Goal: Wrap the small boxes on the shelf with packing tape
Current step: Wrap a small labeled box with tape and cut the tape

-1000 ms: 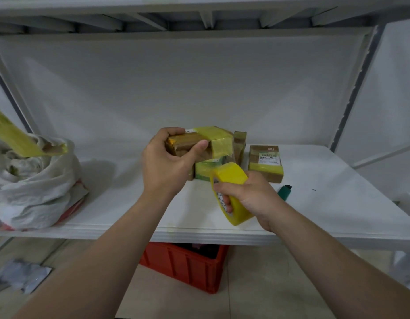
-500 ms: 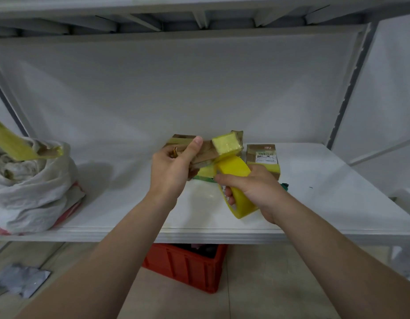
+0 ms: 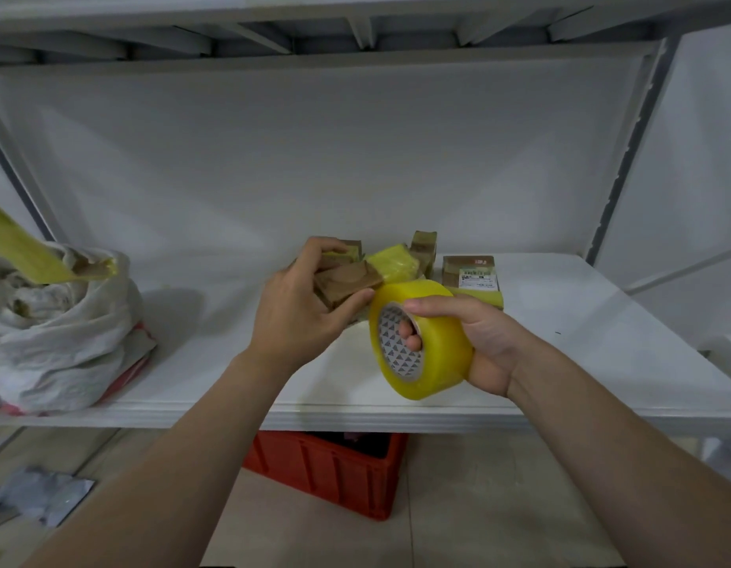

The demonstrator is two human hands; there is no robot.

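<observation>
White shelf (image 3: 601, 362): crumpled white bag (image 3: 60, 334) far left; small boxes (image 3: 424, 252) mid-back; labelled box (image 3: 472, 276) flat beside them.

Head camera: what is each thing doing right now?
Left hand, grips box.
Right hand, holds tape roll, fingers through core.
Box, held up, one end taped yellow.
Labelled box, flat on shelf.
Bag, crumpled, on shelf.
Crate, on floor under shelf.

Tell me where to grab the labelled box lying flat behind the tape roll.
Probably from above: pinch the labelled box across its left and right sides. It lies flat, label up, with bare shelf to its right and a gap on the left; the tape roll in the right hand blocks its near edge.
</observation>
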